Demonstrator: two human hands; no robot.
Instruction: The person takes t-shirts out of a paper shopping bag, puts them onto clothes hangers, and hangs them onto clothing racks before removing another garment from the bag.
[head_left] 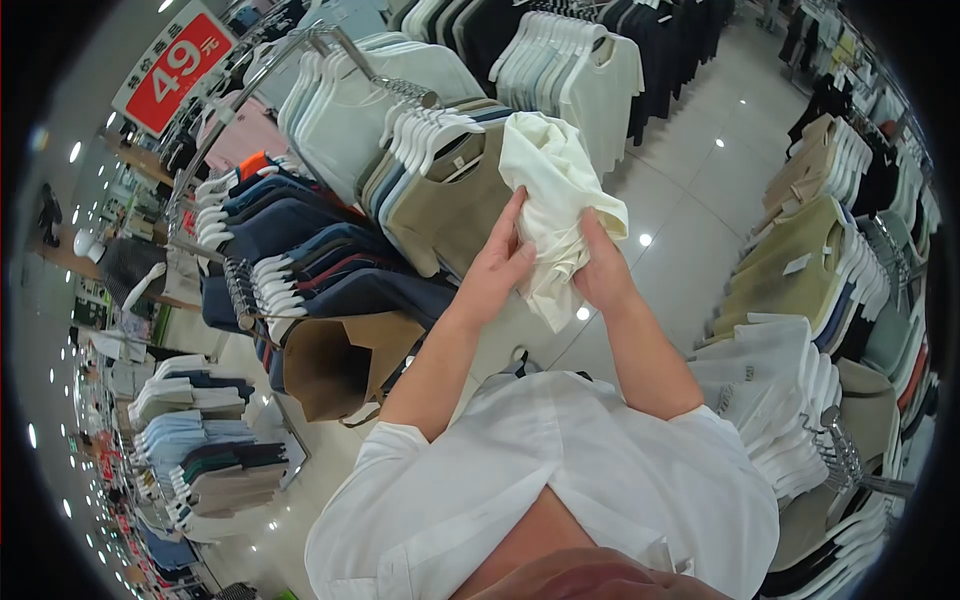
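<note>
A bunched cream-white garment (pixel 556 205) is held up in front of me between both hands. Its cut cannot be made out in the folds. My left hand (pixel 497 258) grips its left side, fingers pointing up and thumb against the cloth. On the opposite side my right hand (pixel 604 265) has hold of the cloth, with part of its fingers hidden behind the folds. Just behind the garment, a khaki-brown top (pixel 450 195) hangs on a rack with white hangers.
A brown paper bag (pixel 300 370) hangs open below dark folded-over clothes (pixel 345 245) on the left rack. A red price sign (pixel 178 72) tops that rack. To my right stand racks with olive tops (pixel 785 265) and white shirts (pixel 765 375). Tiled floor (pixel 680 215) runs between.
</note>
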